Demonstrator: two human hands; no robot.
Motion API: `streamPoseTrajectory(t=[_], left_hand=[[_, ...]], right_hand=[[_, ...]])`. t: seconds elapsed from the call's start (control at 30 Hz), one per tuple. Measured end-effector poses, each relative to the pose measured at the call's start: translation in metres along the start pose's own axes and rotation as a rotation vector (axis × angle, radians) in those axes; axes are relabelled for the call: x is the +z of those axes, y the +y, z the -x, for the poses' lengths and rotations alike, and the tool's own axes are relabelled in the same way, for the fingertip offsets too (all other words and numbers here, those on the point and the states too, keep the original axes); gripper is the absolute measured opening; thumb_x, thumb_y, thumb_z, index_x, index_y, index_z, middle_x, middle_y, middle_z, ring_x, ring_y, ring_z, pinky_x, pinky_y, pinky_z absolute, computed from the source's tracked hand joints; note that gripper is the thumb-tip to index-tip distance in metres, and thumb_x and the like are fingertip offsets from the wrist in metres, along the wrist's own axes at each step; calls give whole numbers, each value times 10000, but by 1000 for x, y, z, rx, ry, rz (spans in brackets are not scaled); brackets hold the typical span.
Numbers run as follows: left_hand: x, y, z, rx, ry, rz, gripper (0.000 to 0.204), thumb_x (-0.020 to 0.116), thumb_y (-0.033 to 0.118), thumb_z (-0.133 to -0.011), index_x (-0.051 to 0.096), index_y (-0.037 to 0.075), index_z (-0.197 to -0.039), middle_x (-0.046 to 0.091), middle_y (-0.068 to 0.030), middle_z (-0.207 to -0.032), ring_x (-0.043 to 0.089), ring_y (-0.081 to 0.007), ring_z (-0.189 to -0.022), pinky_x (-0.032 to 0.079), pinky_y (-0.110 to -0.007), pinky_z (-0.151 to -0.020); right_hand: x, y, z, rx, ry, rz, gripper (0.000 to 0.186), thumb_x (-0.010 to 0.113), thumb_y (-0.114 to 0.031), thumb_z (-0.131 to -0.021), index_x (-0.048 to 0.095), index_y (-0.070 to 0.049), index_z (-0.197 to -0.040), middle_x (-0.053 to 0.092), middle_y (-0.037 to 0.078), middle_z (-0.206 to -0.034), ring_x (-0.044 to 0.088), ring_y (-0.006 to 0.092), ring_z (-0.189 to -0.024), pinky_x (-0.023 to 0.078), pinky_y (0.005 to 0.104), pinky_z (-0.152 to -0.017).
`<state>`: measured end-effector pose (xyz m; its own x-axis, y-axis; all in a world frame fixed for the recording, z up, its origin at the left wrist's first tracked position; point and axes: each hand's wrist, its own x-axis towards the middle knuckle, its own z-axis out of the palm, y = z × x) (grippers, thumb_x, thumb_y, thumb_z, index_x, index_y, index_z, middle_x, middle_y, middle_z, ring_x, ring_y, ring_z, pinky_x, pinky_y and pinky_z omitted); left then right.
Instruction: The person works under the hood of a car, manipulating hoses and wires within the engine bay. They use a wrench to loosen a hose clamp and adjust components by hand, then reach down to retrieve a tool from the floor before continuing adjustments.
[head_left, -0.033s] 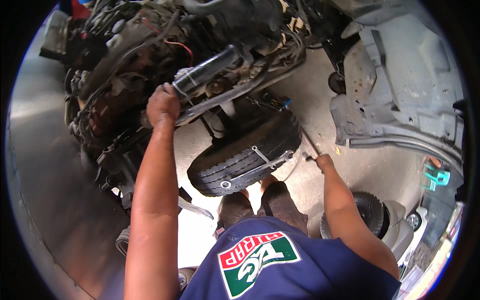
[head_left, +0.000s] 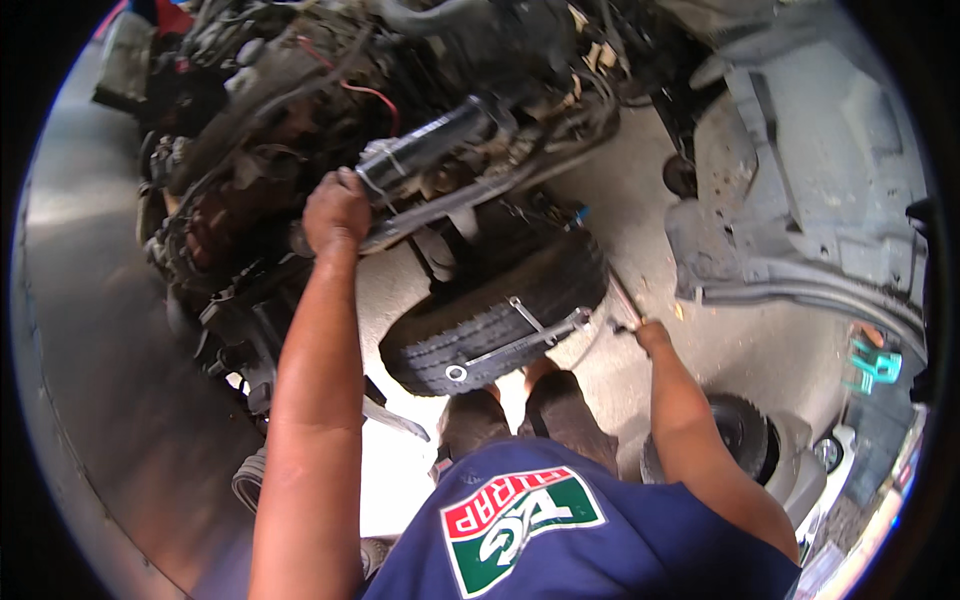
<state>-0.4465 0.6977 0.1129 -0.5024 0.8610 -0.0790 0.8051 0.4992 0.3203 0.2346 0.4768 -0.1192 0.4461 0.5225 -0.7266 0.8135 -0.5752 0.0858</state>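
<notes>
My left hand (head_left: 337,212) is closed at the left end of a shiny black cylinder (head_left: 425,145) in the exposed vehicle front. What lies inside its curled fingers is hidden. Off to the right and lower, my right hand (head_left: 652,338) is wrapped around the near end of a slim metal bar (head_left: 625,297). That bar slants up and left, alongside a tyre (head_left: 420,352). Across the tread rest a long wrench (head_left: 505,352) with a ring end and a shorter wrench (head_left: 526,314).
A grey body panel (head_left: 810,170) stands at the right. Another tyre (head_left: 740,435) sits beyond my right arm, with a green plastic chair (head_left: 872,366) farther off. A thin red cable (head_left: 372,92) loops over the engine parts. Curved bodywork (head_left: 100,380) fills the left side.
The whole view has shifted slightly, so things appear a little farther right and lower. Both hands keep the same places relative to the vehicle and the tyre.
</notes>
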Motion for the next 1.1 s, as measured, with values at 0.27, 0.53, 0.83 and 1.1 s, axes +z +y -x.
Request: streamPoseTrajectory(t=[0.27,0.53,0.83,1.1], left_hand=[[-15,4,7,-38,-61,116,502,433,422,-1094,744,29,-1056,759,-246,-1161,707,-431,-1137,548,-531,-1023],[-29,4,5,-40,-90,168,534,431,446,-1091,747,18,-1125,760,-238,-1204,703,-416,-1184,543,-512,-1052],[-38,2,3,-57,-200,161,581,388,469,-1102,744,21,-1201,759,-217,-1265,712,-379,-1221,546,-489,-1082],[-48,2,1,-85,-243,196,624,397,497,-1091,765,14,-1234,760,-220,-1288,708,-360,-1259,543,-468,-1099]], right_hand=[[24,22,15,11,-237,38,259,669,-193,-962,767,44,-998,751,204,-835,737,362,-660,601,541,-567],[-28,-62,57,-187,-278,401,266,656,-172,-940,777,65,-951,776,241,-883,773,348,-723,626,495,-649],[-37,-96,89,-14,-80,76,374,617,-219,-1015,768,117,-1082,790,253,-928,794,364,-766,643,472,-666],[-51,-119,117,9,-65,169,375,635,-236,-1004,773,111,-1043,787,270,-942,797,354,-769,640,448,-705]])
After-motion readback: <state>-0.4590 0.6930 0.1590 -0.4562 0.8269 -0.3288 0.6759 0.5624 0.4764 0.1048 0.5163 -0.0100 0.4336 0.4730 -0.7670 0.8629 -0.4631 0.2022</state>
